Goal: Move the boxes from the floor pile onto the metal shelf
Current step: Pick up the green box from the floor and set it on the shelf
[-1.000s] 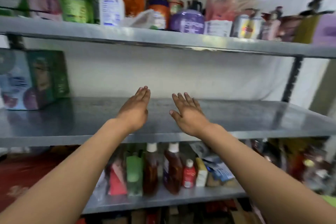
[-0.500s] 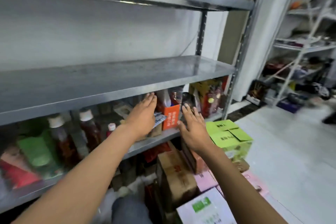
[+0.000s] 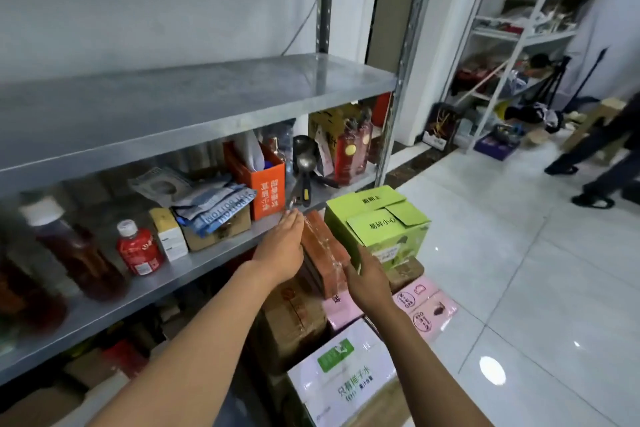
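A storeroom with a pale tiled floor [image 3: 519,288] and white walls is shown, and a grey metal shelf [image 3: 194,97] is seen along the left, its middle board bare. A second white rack [image 3: 512,31], crowded with clutter, is set against the far wall, and a dark-trousered person [image 3: 602,163] is seen at the right edge. On the lower board, bottles [image 3: 138,246], an orange carton [image 3: 263,184] and blue packets [image 3: 221,208] are kept. The floor pile is made up of a green box [image 3: 381,222], pink boxes [image 3: 426,305], a brown box [image 3: 294,319] and a white box [image 3: 346,371] (green label on top). A reddish-brown box [image 3: 323,250], standing on the pile just beside the green one, is flanked by both hands: the left hand [image 3: 280,250] is laid flat against its left face with fingers straight, and the right hand [image 3: 367,277] is pressed to its near right corner, fingers slightly bent; whether it is gripped cannot be told.
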Action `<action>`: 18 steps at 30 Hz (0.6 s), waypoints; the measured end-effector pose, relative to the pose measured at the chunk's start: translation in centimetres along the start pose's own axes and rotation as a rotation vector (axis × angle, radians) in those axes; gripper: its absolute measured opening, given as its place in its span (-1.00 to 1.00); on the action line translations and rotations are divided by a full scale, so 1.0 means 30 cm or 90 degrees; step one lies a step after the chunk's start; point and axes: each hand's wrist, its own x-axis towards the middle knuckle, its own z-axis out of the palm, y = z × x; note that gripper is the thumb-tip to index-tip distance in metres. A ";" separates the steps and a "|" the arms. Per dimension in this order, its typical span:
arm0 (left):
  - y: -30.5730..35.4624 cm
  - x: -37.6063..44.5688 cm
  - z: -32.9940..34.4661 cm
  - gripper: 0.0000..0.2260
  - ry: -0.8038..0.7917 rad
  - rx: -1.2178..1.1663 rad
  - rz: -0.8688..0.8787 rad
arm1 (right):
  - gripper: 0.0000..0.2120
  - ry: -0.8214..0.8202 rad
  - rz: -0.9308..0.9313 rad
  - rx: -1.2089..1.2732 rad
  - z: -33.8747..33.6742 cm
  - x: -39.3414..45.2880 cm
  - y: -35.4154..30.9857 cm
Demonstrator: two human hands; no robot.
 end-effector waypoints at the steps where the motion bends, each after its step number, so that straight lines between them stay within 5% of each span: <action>1: 0.006 0.009 0.016 -0.45 -0.019 -0.005 -0.005 | -0.45 0.000 0.013 0.011 -0.005 0.001 0.015; 12: 0.011 -0.002 0.337 -0.48 -0.219 -0.081 -0.057 | -0.49 -0.046 0.259 0.073 0.129 -0.166 0.280; 16: -0.001 -0.107 0.528 -0.73 -0.330 -0.063 -0.073 | -0.57 0.020 0.357 -0.062 0.210 -0.309 0.379; 18: 0.005 -0.167 0.589 -0.82 -0.402 -0.019 -0.080 | -0.48 -0.013 0.422 0.021 0.248 -0.378 0.412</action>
